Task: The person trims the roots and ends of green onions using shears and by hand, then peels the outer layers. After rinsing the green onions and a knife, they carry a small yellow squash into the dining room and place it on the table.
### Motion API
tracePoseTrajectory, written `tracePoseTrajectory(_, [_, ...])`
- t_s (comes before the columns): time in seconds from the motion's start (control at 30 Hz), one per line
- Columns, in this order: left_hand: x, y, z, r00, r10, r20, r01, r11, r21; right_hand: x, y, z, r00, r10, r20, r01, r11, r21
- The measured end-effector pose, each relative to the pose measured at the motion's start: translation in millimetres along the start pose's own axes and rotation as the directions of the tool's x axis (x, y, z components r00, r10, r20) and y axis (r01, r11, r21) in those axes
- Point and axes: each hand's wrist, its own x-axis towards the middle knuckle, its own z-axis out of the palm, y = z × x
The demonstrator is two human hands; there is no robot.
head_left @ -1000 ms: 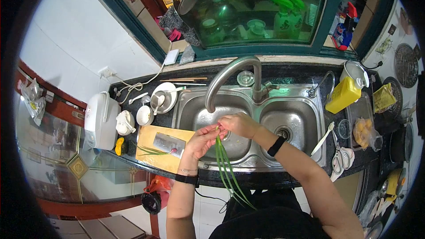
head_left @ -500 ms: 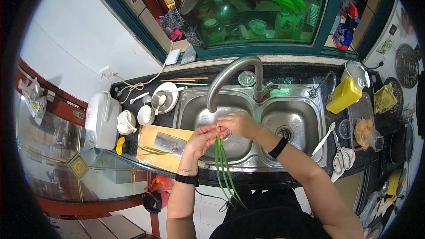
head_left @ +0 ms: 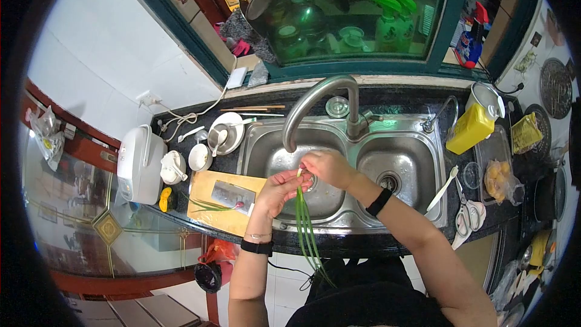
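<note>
Over the left sink basin (head_left: 260, 156), my left hand (head_left: 278, 192) is closed around a scallion (head_left: 304, 224) just below its bulb end. Its long green leaves hang down past the counter edge. My right hand (head_left: 330, 168) pinches at the purplish-white bulb end, its fingertips close to the left hand's fingers. To the left, a wooden cutting board (head_left: 227, 225) carries a cleaver (head_left: 229, 191), with another scallion (head_left: 209, 208) lying partly across the blade.
A curved faucet (head_left: 321, 88) arches over the left basin, close beyond my hands. Bowls (head_left: 200, 157) and a rice cooker (head_left: 136, 169) stand left. On the right are scissors (head_left: 465, 221), a white-handled tool (head_left: 443, 188), a yellow container (head_left: 469, 130) and a bagged yellow food item (head_left: 497, 178).
My right hand has shifted slightly right and down, and the scallion's bulb end now shows between the hands. The left hand stays nearly in place around the stalk.
</note>
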Motion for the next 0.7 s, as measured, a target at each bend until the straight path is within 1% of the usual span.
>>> tracePoseTrajectory(0.03, [-2, 1, 1, 1.000, -0.002, -0.019, 0.002, 0.999, 0.039, 0, 0, 1, 0.994, 0.101, -0.052, -0.101, 0.995, 0.016])
tracePoseTrajectory(0.07, [-3, 2, 2, 1.000, 0.000, -0.021, 0.001, 0.999, 0.038, -2, 3, 3, 0.994, 0.099, -0.051, -0.099, 0.995, 0.017])
tracePoseTrajectory(0.1, [-5, 2, 3, 0.998, 0.004, -0.056, 0.000, 0.997, 0.072, -2, 4, 5, 0.968, 0.219, -0.124, -0.205, 0.972, 0.113])
tracePoseTrajectory(0.13, [-6, 2, 3, 0.996, 0.010, -0.090, -0.001, 0.994, 0.106, -2, 6, 6, 0.923, 0.340, -0.183, -0.300, 0.929, 0.216])
tracePoseTrajectory(0.17, [-5, 1, 1, 0.996, 0.011, -0.090, -0.002, 0.994, 0.106, -3, 8, 7, 0.923, 0.339, -0.183, -0.299, 0.930, 0.216])
tracePoseTrajectory(0.23, [-3, -4, -6, 0.993, 0.089, -0.079, -0.081, 0.991, 0.108, -1, 1, 2, 0.919, 0.368, -0.143, -0.329, 0.914, 0.238])
tracePoseTrajectory(0.27, [-1, -5, -9, 0.993, 0.090, -0.080, -0.081, 0.991, 0.108, 1, -5, -1, 0.919, 0.367, -0.143, -0.327, 0.914, 0.238])
tracePoseTrajectory(0.33, [2, -8, -12, 0.990, 0.135, -0.048, -0.126, 0.981, 0.147, 6, -21, -5, 0.964, 0.266, -0.014, -0.251, 0.924, 0.288])
tracePoseTrajectory(0.37, [2, -8, -11, 0.990, 0.134, -0.047, -0.126, 0.981, 0.147, 6, -22, -3, 0.964, 0.266, -0.014, -0.251, 0.924, 0.288])
tracePoseTrajectory(0.43, [4, -8, -6, 0.980, 0.182, -0.074, -0.157, 0.952, 0.264, 6, -22, 2, 0.933, 0.358, 0.027, -0.346, 0.875, 0.338])
tracePoseTrajectory(0.57, [1, -6, 5, 0.969, 0.230, -0.089, -0.197, 0.939, 0.281, 5, -16, 5, 0.950, 0.311, -0.005, -0.290, 0.892, 0.347])
tracePoseTrajectory(0.63, [1, -6, 7, 0.957, 0.283, -0.060, -0.254, 0.923, 0.290, 4, -16, 6, 0.966, 0.253, -0.059, -0.230, 0.939, 0.256])
tracePoseTrajectory(0.7, [1, -8, 6, 0.958, 0.283, -0.052, -0.257, 0.923, 0.288, 4, -17, 5, 0.970, 0.234, -0.070, -0.213, 0.950, 0.230])
